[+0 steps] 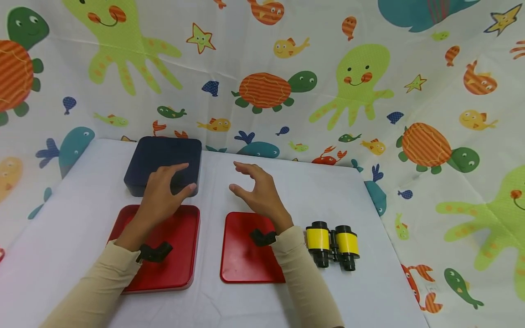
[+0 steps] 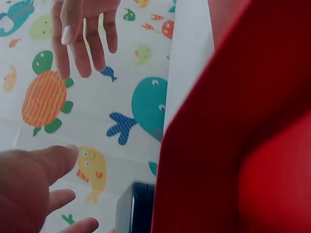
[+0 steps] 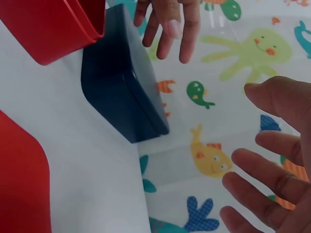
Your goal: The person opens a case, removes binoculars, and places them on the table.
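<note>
My left hand (image 1: 162, 195) hovers over the gap between a dark blue tin (image 1: 166, 155) and an open red tin (image 1: 188, 255), its thumb and fingers spread, holding nothing. Facing it across a stretch of white cloth is my right hand (image 1: 260, 193), also spread and holding nothing, just beyond a flat red lid (image 1: 242, 255). In the left wrist view the red tin (image 2: 199, 160) fills the right side. The blue tin (image 3: 119, 80) looks closed and stands behind the red one in the right wrist view. The right forearm covers part of the red lid.
Yellow and black toy binoculars (image 1: 333, 243) lie right of the red lid, near the right sleeve. A white cloth (image 1: 213, 296) covers the table. Behind and to the right hangs a curtain (image 1: 229, 54) printed with sea animals.
</note>
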Demonstrator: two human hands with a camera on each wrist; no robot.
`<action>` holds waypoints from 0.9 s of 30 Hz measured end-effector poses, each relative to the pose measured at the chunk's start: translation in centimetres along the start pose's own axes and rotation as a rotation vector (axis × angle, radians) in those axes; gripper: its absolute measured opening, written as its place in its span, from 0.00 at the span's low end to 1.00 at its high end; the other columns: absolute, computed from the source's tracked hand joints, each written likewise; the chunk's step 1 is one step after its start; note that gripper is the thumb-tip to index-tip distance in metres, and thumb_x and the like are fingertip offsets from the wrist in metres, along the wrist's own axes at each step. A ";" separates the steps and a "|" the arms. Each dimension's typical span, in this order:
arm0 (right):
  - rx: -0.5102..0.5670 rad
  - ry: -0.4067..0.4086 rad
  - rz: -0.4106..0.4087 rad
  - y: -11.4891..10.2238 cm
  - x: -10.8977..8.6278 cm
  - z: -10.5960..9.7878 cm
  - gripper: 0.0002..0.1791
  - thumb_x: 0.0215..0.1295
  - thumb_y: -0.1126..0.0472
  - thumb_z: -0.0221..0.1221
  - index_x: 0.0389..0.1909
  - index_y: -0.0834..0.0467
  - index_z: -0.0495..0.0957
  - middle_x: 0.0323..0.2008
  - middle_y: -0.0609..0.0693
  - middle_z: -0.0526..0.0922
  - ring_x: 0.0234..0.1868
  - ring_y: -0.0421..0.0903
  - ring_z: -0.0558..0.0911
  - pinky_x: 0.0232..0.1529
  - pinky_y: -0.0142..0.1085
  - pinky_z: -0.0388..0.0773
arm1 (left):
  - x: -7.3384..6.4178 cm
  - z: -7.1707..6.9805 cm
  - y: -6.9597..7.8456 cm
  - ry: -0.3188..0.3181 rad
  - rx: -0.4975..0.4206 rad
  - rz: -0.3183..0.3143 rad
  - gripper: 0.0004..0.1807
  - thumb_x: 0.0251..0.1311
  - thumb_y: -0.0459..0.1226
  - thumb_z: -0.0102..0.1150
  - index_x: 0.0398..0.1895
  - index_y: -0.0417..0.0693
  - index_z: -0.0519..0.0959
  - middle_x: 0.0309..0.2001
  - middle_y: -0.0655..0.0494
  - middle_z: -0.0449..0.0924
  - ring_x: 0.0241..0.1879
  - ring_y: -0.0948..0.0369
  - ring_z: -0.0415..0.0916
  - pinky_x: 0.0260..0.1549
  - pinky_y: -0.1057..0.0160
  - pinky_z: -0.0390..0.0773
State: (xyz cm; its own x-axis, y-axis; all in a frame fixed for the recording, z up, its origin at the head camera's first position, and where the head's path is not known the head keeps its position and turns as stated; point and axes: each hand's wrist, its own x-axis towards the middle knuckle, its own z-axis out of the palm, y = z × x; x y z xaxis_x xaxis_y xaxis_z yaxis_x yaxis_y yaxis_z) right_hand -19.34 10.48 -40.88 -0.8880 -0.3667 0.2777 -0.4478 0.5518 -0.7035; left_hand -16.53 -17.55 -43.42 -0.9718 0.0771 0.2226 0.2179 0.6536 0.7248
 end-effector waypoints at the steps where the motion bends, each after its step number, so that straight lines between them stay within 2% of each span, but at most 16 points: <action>1: -0.002 0.002 0.004 -0.1 0.2 0.3 0.34 0.70 0.53 0.69 0.76 0.48 0.73 0.66 0.49 0.83 0.67 0.48 0.80 0.71 0.48 0.78 | 0.1 -0.2 -0.2 0.004 0.007 -0.001 0.36 0.69 0.42 0.69 0.78 0.47 0.69 0.74 0.31 0.66 0.73 0.33 0.60 0.65 0.22 0.66; 6: 0.008 0.003 0.011 -0.4 1.1 1.5 0.34 0.70 0.53 0.70 0.75 0.50 0.74 0.66 0.50 0.82 0.67 0.49 0.81 0.71 0.51 0.78 | 0.5 -1.0 -1.5 0.028 0.044 0.004 0.38 0.65 0.43 0.73 0.77 0.46 0.71 0.73 0.30 0.69 0.72 0.31 0.61 0.63 0.21 0.66; 12: 0.019 0.003 0.039 -0.8 2.0 2.7 0.35 0.69 0.51 0.70 0.76 0.48 0.73 0.66 0.49 0.82 0.66 0.47 0.81 0.71 0.46 0.78 | 1.3 -2.0 -3.0 0.051 0.073 0.036 0.38 0.63 0.43 0.74 0.75 0.43 0.73 0.69 0.27 0.70 0.69 0.30 0.63 0.63 0.23 0.64; 21: 0.058 -0.002 0.040 -1.4 3.3 4.2 0.35 0.69 0.51 0.71 0.76 0.48 0.73 0.64 0.51 0.83 0.64 0.48 0.83 0.69 0.47 0.81 | 2.1 -3.3 -4.1 0.004 0.127 0.006 0.41 0.63 0.48 0.74 0.76 0.43 0.71 0.71 0.26 0.67 0.68 0.29 0.60 0.61 0.22 0.68; 27: 0.042 -0.031 0.079 -2.2 4.3 5.3 0.36 0.69 0.48 0.71 0.76 0.44 0.72 0.65 0.48 0.84 0.63 0.46 0.83 0.65 0.38 0.82 | 2.6 -4.4 -5.1 -0.037 0.127 -0.028 0.42 0.63 0.47 0.74 0.77 0.44 0.69 0.73 0.26 0.64 0.69 0.29 0.58 0.62 0.21 0.68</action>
State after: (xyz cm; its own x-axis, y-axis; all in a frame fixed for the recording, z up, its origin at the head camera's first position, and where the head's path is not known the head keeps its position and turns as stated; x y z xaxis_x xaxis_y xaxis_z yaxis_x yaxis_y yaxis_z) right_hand -21.59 3.71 -41.57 -0.9163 -0.3467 0.2005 -0.3715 0.5486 -0.7491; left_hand -19.76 -23.97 -43.65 -0.9805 0.0838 0.1777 0.1799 0.7460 0.6412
